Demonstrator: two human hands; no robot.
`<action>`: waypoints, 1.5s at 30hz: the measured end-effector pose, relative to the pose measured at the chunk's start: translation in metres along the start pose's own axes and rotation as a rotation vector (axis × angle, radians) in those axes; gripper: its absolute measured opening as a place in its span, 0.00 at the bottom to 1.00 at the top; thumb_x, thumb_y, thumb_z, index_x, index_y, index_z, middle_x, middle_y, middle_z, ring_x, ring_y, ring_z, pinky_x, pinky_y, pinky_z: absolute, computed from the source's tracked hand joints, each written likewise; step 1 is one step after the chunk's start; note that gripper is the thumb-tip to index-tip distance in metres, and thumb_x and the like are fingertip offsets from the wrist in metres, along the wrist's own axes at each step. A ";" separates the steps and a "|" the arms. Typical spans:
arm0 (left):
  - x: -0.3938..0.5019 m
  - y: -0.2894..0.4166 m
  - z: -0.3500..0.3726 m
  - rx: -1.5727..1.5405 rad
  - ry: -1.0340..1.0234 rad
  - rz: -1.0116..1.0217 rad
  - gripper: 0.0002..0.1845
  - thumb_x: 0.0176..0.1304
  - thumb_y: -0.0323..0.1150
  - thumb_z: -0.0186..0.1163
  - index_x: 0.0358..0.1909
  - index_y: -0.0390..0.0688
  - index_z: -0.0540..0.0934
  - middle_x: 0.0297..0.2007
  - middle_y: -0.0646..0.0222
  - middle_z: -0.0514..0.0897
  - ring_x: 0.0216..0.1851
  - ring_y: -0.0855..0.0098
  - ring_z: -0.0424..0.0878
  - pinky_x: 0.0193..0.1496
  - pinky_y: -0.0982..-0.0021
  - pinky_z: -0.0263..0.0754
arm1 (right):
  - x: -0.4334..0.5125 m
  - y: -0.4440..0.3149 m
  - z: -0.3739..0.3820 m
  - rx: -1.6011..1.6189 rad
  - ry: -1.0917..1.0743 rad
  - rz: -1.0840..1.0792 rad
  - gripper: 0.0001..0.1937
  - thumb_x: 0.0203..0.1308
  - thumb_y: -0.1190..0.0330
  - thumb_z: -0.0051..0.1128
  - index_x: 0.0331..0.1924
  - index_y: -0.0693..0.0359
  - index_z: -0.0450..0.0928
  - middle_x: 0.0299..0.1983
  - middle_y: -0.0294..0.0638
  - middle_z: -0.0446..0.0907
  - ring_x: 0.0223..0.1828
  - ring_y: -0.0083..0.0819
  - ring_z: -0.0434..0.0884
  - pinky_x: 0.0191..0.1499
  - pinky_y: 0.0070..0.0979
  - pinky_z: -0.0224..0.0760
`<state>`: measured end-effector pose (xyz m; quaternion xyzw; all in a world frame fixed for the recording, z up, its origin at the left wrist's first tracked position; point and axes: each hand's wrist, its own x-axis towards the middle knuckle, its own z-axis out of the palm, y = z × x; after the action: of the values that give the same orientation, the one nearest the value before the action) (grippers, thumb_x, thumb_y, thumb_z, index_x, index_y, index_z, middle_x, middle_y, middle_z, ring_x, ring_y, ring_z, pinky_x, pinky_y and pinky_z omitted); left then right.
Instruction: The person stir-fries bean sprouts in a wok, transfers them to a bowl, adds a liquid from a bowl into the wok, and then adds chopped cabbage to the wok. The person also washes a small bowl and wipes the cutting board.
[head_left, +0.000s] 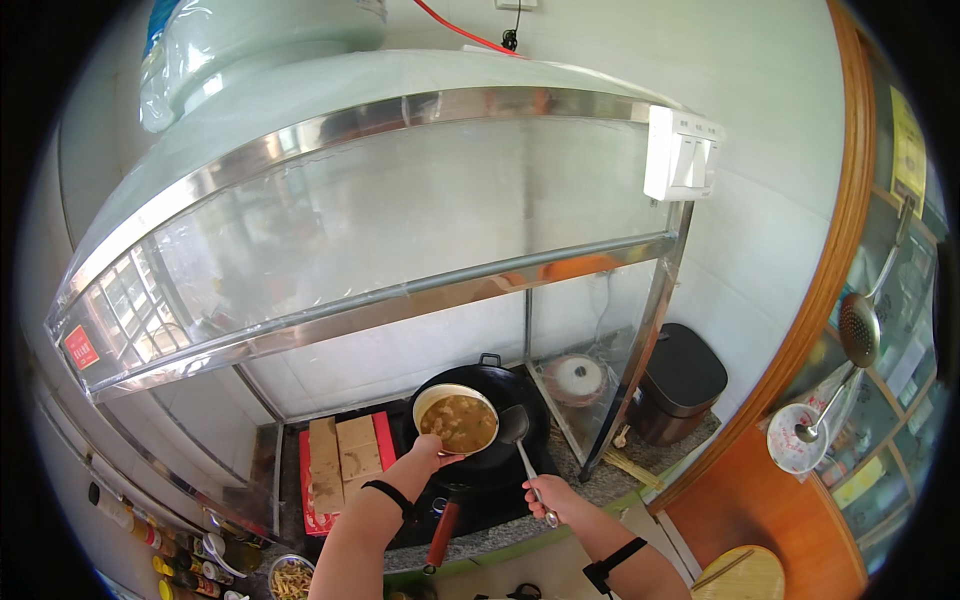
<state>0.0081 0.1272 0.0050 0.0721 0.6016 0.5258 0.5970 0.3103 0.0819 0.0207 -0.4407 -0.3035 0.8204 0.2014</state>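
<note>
My left hand (435, 448) grips the near rim of a round bowl (457, 420), holding it over a black wok (525, 390). Brown soup or stew with chunks, perhaps meat, fills much of the bowl. In my right hand (550, 496) is the metal handle of a wok spatula (514, 425); its blade is just right of the bowl, above or in the wok. Under my arms the wok's reddish-brown handle (442, 536) points towards me. The bowl and spatula hide most of the wok's inside.
A metal-and-glass hood (450, 277) spans above the stove. Flattened cardboard (356, 450) lies on a red box left of the wok. A dark rice cooker (679, 375) stands at the right. Several bottles (180, 566) and a bowl of sliced food (291, 581) sit lower left.
</note>
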 end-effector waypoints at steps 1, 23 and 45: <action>0.004 -0.002 0.003 0.026 0.024 0.002 0.28 0.63 0.17 0.34 0.65 0.42 0.64 0.57 0.51 0.75 0.54 0.47 0.80 0.44 0.42 0.84 | 0.002 0.000 -0.002 -0.006 0.001 0.010 0.05 0.69 0.70 0.44 0.43 0.61 0.64 0.24 0.40 0.68 0.16 0.24 0.64 0.16 0.26 0.56; 0.014 0.002 0.032 0.731 0.461 0.148 0.27 0.66 0.29 0.53 0.66 0.41 0.57 0.62 0.47 0.67 0.52 0.43 0.79 0.28 0.57 0.87 | 0.030 0.006 -0.022 -0.230 0.009 0.003 0.12 0.70 0.69 0.46 0.27 0.62 0.64 0.20 0.40 0.68 0.15 0.27 0.64 0.18 0.30 0.58; -0.059 0.055 0.026 1.379 0.472 0.827 0.44 0.61 0.24 0.48 0.76 0.44 0.37 0.71 0.50 0.53 0.52 0.47 0.79 0.48 0.56 0.79 | -0.031 -0.033 0.016 -1.510 0.245 -0.647 0.23 0.72 0.65 0.41 0.67 0.64 0.59 0.44 0.55 0.75 0.33 0.51 0.80 0.34 0.44 0.77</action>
<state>0.0158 0.1229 0.0895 0.5239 0.8226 0.2181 0.0365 0.3149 0.0827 0.0685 -0.4345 -0.8601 0.2437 0.1093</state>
